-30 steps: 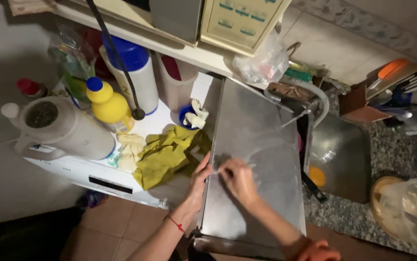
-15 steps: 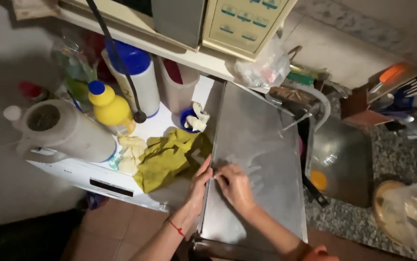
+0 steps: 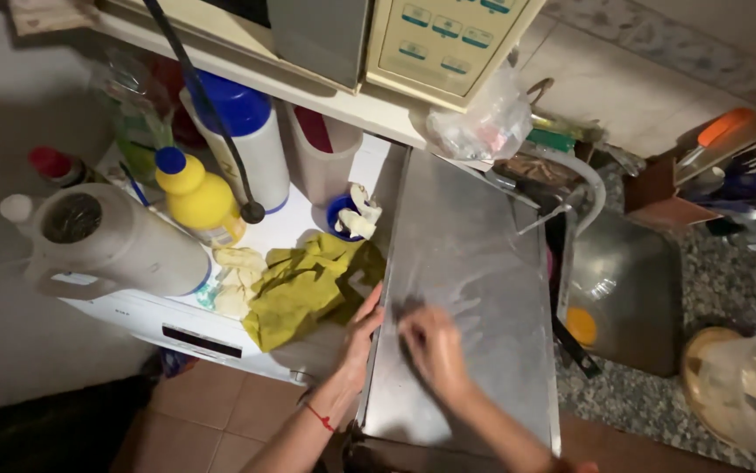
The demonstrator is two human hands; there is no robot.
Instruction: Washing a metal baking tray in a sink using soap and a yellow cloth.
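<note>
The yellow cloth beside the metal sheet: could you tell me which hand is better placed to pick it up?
Probably the left hand: it rests on the metal sheet's left edge, right beside the yellow cloth. The right hand lies farther off, on the sheet.

Brushed metal sheet [image 3: 465, 289], dull silver, smeared with faint streaks. Crumpled yellow cloth [image 3: 303, 285], soft and matt. Glossy yellow plastic bottle [image 3: 196, 197] with blue cap. Smooth white plastic jug [image 3: 124, 245]. Speckled grey stone worktop [image 3: 719, 289], rough-looking. Thin clear plastic bag [image 3: 483, 123], crinkled.
</note>
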